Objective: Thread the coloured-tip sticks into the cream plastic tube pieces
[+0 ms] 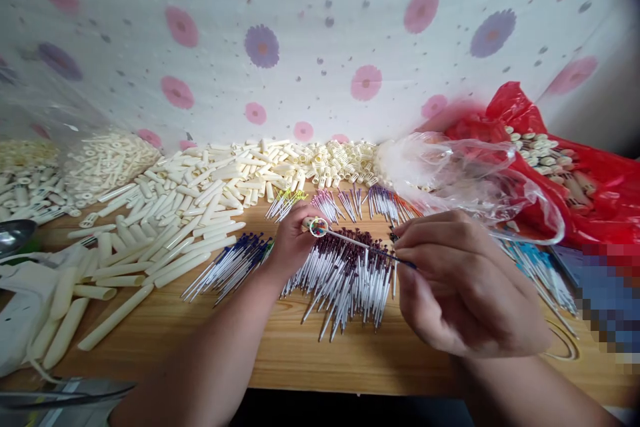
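My left hand (291, 243) is closed around a short cream pen barrel (309, 223), its round mouth turned toward me. Bits of several colours show inside that mouth. Between the thumb and fingers of my right hand (470, 287) is a thin white pen refill (353, 241) with a dark end near the fingertips. The refill's far end reaches the rim of the barrel; whether it is inside I cannot tell. Beneath both hands lies a wide pile of white refills with dark maroon ends (350, 280). Blue-ended refills (227, 263) lie left of my left wrist.
Cream pen barrels (175, 227) cover the table's left and back. Small bundles of yellow-ended (285, 203), pink-ended (325, 203) and purple-ended refills (383, 203) lie behind my hands. At right are a clear plastic bag (460, 173), a red bag (610, 193) and light-blue-ended refills (540, 273).
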Motion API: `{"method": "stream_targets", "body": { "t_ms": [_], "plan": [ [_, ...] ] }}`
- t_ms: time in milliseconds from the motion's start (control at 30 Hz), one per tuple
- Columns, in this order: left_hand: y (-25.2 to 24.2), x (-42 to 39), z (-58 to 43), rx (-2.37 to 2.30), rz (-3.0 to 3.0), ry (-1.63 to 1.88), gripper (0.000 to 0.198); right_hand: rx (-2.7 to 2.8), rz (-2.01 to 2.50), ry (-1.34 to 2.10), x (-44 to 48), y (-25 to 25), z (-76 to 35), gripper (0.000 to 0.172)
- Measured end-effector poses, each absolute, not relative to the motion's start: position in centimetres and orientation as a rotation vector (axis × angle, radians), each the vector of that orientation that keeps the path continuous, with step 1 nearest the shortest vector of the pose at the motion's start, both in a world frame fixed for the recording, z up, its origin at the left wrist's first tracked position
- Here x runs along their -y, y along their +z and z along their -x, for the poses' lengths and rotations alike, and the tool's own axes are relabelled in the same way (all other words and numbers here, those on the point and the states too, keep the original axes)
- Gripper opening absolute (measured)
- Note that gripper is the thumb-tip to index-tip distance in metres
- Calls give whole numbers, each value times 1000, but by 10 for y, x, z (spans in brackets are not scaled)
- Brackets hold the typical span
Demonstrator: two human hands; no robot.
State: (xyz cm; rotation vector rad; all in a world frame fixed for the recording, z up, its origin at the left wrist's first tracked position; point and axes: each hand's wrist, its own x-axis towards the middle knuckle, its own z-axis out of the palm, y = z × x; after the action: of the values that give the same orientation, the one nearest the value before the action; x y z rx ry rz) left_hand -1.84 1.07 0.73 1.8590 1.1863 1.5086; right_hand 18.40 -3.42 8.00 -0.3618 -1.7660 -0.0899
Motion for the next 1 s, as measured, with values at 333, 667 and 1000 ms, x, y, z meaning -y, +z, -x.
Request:
{"method": "stream_targets", "body": {
  "t_ms": [333, 667, 1000],
  "plan": [
    [11, -11, 16, -1161, -1975, 1461, 14, 1874, 407, -149, 32, 78, -176, 18],
    [7, -12, 19, -1282, -2056, 1435, 16, 1985, 439, -180, 26, 75, -175, 17],
    [14, -5, 22, -1192, -2185, 1341, 52, 1931, 626, 113, 8, 63, -170, 5]
  ]
}}
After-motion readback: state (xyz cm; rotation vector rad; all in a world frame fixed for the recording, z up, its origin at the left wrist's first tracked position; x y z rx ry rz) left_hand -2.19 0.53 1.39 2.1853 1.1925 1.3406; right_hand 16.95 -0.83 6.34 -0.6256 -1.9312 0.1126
